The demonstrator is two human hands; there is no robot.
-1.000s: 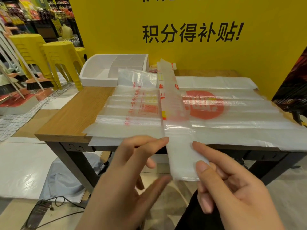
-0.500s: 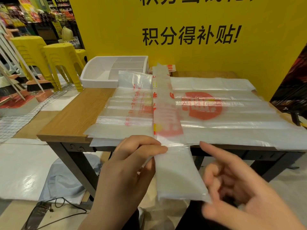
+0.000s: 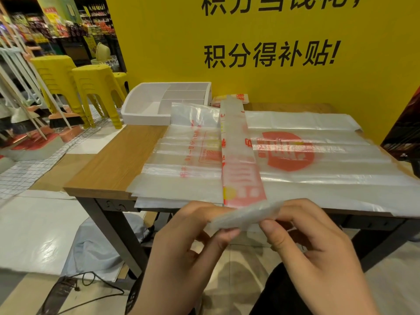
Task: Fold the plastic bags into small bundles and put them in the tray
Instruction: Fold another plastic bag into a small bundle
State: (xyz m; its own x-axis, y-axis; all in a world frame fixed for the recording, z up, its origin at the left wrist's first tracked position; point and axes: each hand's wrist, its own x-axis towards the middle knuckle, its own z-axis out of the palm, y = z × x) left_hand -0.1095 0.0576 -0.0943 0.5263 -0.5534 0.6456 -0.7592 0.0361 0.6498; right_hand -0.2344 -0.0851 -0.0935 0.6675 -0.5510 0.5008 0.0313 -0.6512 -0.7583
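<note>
Since 0.5 s ago: hanging end of bag strip (image 3: 241, 164) turned up at worktop (image 3: 113, 169) edge — left hand (image 3: 188, 242) and right hand (image 3: 313, 251) both pinch it. Crease squarely, keep edges aligned; tray (image 3: 145, 112) sits back-left.

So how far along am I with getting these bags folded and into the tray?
Early. Done: one bag is narrowed into a long strip lying across the flat bags. In hand: your left hand and right hand pinch its near end, turned over at the table edge. Left: bundling that strip, then the flat bags underneath; the tray shows no bundles in the compartments visible.
</note>
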